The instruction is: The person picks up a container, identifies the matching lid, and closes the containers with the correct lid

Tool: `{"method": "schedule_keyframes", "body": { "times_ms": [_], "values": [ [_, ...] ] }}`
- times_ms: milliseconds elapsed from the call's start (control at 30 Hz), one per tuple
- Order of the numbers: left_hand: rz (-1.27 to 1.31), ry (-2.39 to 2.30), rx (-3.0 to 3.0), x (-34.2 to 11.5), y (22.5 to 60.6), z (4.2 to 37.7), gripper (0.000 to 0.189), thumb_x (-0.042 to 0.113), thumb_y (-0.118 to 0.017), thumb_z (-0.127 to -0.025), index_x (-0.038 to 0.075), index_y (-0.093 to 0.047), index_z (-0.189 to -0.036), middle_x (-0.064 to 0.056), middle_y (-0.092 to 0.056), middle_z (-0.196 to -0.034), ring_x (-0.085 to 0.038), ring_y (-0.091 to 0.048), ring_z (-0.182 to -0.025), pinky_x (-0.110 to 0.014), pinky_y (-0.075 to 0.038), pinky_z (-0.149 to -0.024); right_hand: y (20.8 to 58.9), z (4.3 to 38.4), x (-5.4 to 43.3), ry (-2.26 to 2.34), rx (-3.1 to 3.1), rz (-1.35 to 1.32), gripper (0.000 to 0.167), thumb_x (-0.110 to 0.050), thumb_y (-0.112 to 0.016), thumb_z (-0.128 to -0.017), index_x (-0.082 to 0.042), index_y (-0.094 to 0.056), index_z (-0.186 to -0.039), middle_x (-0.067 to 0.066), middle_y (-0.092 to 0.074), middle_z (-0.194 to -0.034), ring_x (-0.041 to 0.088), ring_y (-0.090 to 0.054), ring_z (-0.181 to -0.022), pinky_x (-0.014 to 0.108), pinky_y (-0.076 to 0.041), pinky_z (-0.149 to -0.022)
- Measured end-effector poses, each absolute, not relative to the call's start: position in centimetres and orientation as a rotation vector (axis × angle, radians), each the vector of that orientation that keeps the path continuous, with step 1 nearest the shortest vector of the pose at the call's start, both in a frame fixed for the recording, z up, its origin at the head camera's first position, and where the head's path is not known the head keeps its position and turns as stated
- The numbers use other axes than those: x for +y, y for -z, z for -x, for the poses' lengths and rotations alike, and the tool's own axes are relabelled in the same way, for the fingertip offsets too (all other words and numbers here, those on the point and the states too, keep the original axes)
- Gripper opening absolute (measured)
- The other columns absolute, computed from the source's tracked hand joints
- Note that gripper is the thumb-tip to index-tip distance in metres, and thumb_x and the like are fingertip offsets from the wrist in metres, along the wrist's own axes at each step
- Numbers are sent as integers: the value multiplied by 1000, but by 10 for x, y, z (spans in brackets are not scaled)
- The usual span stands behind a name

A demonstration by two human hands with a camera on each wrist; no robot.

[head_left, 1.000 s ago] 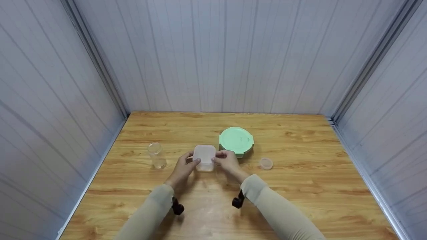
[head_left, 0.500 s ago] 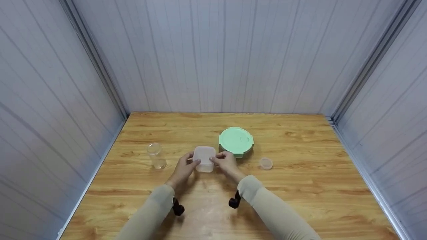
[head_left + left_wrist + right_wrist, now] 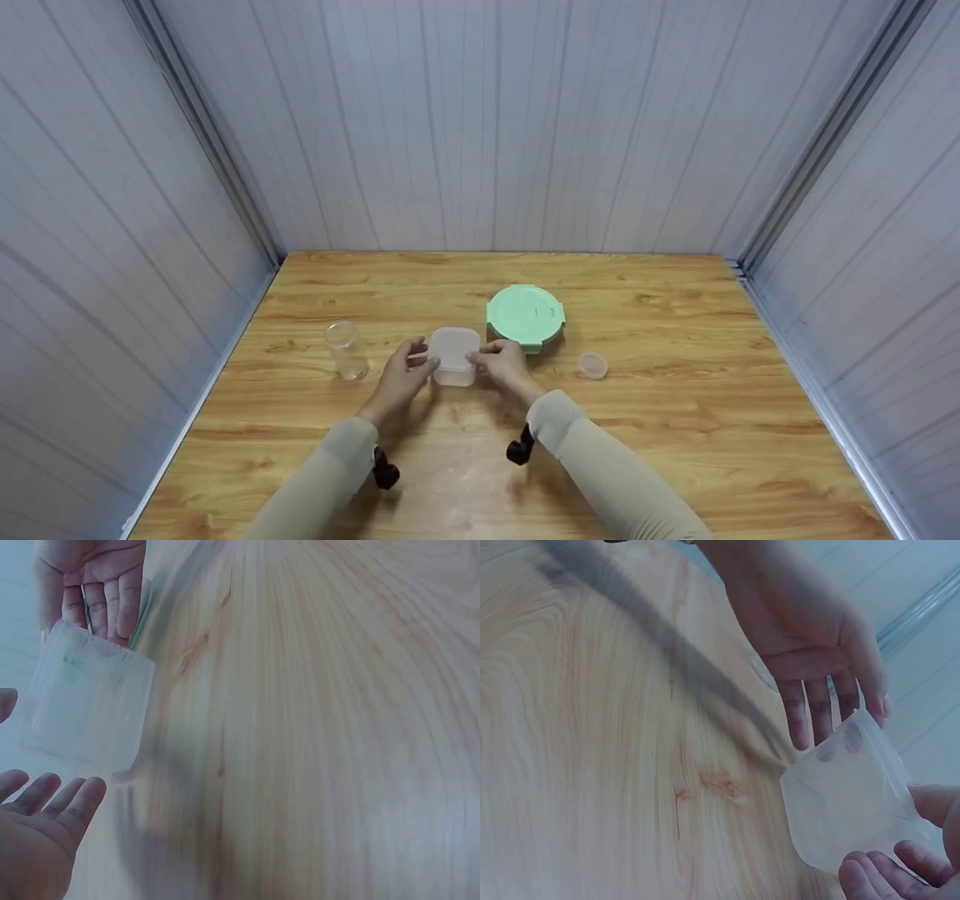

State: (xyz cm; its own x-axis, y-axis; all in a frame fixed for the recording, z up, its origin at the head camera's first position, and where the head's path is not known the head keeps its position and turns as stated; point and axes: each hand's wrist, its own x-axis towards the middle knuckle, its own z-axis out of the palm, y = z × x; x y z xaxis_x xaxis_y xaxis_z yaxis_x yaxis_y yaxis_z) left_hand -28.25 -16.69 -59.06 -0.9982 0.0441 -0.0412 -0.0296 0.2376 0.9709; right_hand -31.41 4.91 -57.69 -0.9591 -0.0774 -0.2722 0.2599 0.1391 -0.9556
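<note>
A square translucent food container (image 3: 454,375) with a frosted white lid (image 3: 454,343) is between my two hands, close over the wooden table. My right hand (image 3: 506,367) pinches its right side, thumb on the lid. In the right wrist view, that hand's fingers (image 3: 859,881) lie along the container's lower edge. My left hand (image 3: 397,382) is at the left side with its fingers spread loosely, the thumb near the lid's corner. The left wrist view shows a gap between the left fingers (image 3: 82,802) and the container (image 3: 90,701).
A clear empty jar (image 3: 347,351) stands to the left of my left hand. Behind my right hand is a round container with a green clip lid (image 3: 525,315). A small round translucent lid or dish (image 3: 592,366) lies to the right. Panel walls (image 3: 450,127) enclose the table.
My left fingers have loosened and spread away from the container's side, and that hand has drawn slightly left. The right hand keeps its pinch. The head view has shifted slightly.
</note>
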Motion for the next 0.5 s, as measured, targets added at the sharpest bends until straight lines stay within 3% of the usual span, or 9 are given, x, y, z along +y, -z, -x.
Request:
{"method": "schedule_keyframes", "body": {
  "times_ms": [500],
  "values": [
    [-97, -1833, 2596, -177, 567, 274, 49, 15, -69, -107, -3, -53, -150, -29, -59, -148, -46, -58, -139, -61, -49, -117, 578, 314, 49, 1888, 2189, -123, 28, -7, -77, -100, 10, -68, -120, 25, -75, -113, 39, -79, -103, 44, -67, -90]
  ]
}}
